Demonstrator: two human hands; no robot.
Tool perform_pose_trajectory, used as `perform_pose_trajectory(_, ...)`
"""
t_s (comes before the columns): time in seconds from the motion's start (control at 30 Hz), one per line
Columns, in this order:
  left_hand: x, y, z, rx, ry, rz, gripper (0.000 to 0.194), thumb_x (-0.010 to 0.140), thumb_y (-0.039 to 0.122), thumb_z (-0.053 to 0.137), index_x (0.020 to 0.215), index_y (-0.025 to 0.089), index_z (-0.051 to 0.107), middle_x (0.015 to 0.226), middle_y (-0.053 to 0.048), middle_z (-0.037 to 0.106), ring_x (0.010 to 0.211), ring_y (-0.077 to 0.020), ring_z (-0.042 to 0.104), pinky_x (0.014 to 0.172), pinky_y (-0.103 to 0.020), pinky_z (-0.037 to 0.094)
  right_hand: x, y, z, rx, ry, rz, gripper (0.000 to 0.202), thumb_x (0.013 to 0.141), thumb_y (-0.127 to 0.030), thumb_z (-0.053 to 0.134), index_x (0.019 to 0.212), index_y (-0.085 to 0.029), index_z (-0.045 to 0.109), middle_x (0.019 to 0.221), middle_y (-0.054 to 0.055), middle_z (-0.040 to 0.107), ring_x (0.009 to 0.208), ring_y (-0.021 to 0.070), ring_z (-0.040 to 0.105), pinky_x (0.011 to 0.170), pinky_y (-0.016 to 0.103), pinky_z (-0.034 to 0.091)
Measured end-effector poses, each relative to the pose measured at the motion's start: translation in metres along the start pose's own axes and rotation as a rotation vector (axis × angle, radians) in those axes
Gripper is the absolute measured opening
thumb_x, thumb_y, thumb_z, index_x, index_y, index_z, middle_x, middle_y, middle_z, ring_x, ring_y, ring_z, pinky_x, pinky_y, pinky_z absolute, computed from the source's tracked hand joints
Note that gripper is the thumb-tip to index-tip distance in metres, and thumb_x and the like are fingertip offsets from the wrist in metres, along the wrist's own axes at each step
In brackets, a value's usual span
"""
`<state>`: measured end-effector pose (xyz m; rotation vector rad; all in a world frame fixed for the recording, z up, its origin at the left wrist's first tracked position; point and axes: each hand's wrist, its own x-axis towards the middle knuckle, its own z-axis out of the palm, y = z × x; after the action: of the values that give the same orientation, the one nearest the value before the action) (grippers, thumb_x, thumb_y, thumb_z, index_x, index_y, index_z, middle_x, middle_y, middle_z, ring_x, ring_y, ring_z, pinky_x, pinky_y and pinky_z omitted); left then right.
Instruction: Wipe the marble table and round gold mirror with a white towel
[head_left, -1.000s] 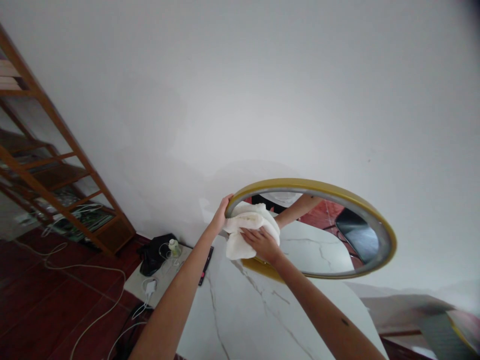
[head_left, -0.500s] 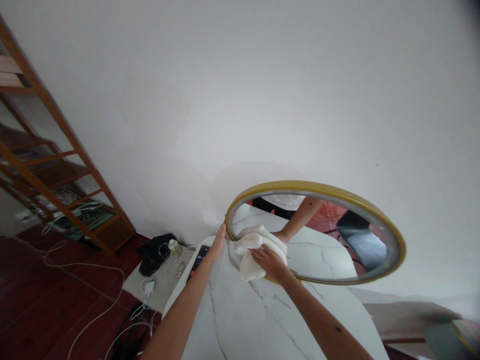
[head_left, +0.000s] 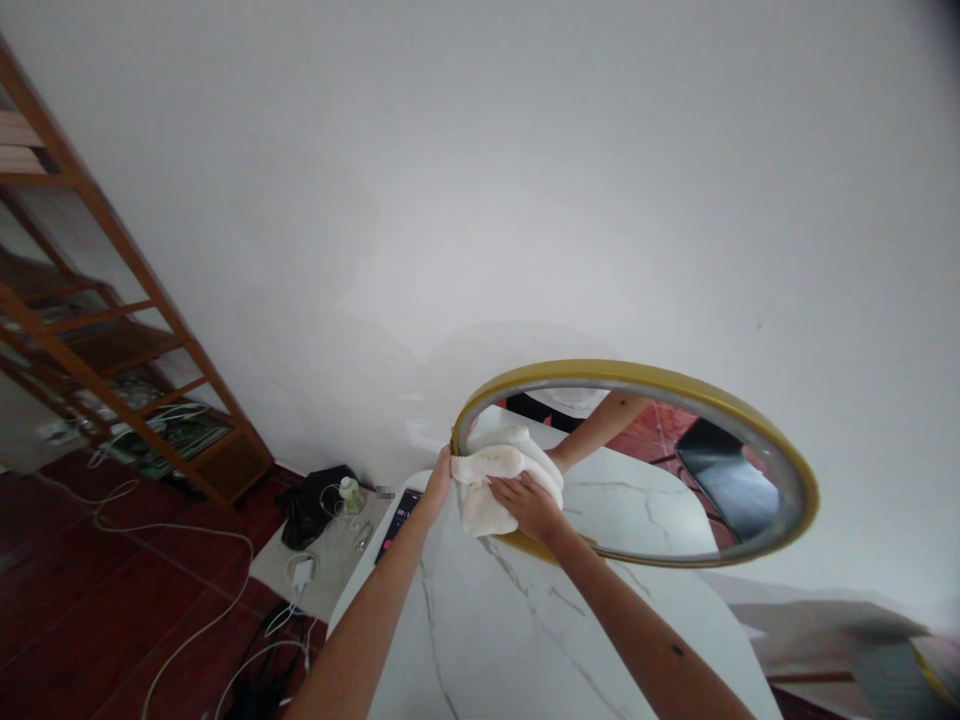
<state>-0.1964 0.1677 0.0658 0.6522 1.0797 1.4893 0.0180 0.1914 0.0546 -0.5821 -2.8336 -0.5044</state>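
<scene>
A round mirror (head_left: 622, 372) with a gold frame stands tilted on a white marble-patterned table (head_left: 487, 640), close to the wall. My left hand (head_left: 439, 484) is closed on the left edge of its frame, with the fingertips partly hidden. Under my right hand (head_left: 529, 506) a folded white cloth (head_left: 480, 512) is pressed against the lower left of the glass, and my fingers hold it there. In the glass the right arm, the tabletop and a dark chair are reflected.
A phone (head_left: 399, 524) lies at the table's left edge. Beyond it, a lower pale surface (head_left: 330, 570) carries a black bag (head_left: 313, 508), a small bottle (head_left: 350, 494) and a white charger (head_left: 303, 573). Cables trail over the red floor (head_left: 97, 610). A wooden shelf (head_left: 157, 310) leans into view at left.
My right hand has slid the cloth left and slightly up the glass, up to the frame's left edge beside my left hand. The left hand and the mirror have stayed nearly in place.
</scene>
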Motion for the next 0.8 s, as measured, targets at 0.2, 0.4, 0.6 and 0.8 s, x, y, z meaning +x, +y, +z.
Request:
perform_pose_trajectory(0.2, 0.013, -0.008, -0.008, 0.094, 0.109, -0.025, 0.041, 0.077, 0.059, 0.046, 0.101, 0.027, 0.059, 0.110, -0.004, 0.063, 0.113, -0.0260, 0.050, 0.095, -0.043, 0.037, -0.038, -0.001, 0.030, -0.002, 0.017, -0.022, 0.056, 0.080, -0.012, 0.045, 0.134, -0.020, 0.041, 0.129, 0.004, 0.054, 0.113, 0.0185, 0.051, 0.100, 0.034, 0.036)
perform_pose_trajectory(0.4, 0.015, -0.009, -0.011, 0.118, 0.113, -0.026, 0.040, 0.079, 0.057, 0.045, 0.102, 0.028, 0.059, 0.116, -0.004, 0.061, 0.115, -0.0256, 0.049, 0.096, -0.042, 0.037, -0.100, 0.000, 0.053, -0.029, 0.078, -0.002, 0.069, 0.074, -0.001, 0.035, 0.139, -0.024, 0.033, 0.117, -0.001, 0.062, 0.104, 0.0153, 0.057, 0.094, 0.031, 0.043)
perform_pose_trajectory(0.6, 0.010, -0.008, -0.010, 0.118, 0.106, -0.015, 0.040, 0.081, 0.055, 0.044, 0.105, 0.027, 0.059, 0.117, -0.005, 0.060, 0.112, -0.0256, 0.050, 0.097, -0.043, 0.036, -0.158, -0.001, 0.062, -0.043, 0.126, 0.081, 0.087, 0.066, 0.002, 0.035, 0.145, -0.027, 0.012, 0.128, -0.004, 0.056, 0.097, 0.0161, 0.061, 0.092, 0.035, 0.044)
perform_pose_trajectory(0.8, 0.007, -0.008, -0.008, 0.087, 0.123, -0.007, 0.037, 0.082, 0.052, 0.045, 0.104, 0.027, 0.059, 0.114, -0.004, 0.062, 0.111, -0.0240, 0.052, 0.096, -0.041, 0.038, -0.197, -0.012, 0.061, -0.045, 0.099, 0.201, 0.091, 0.064, 0.000, 0.038, 0.144, -0.034, 0.011, 0.132, -0.005, 0.050, 0.101, 0.0199, 0.059, 0.100, 0.044, 0.037)
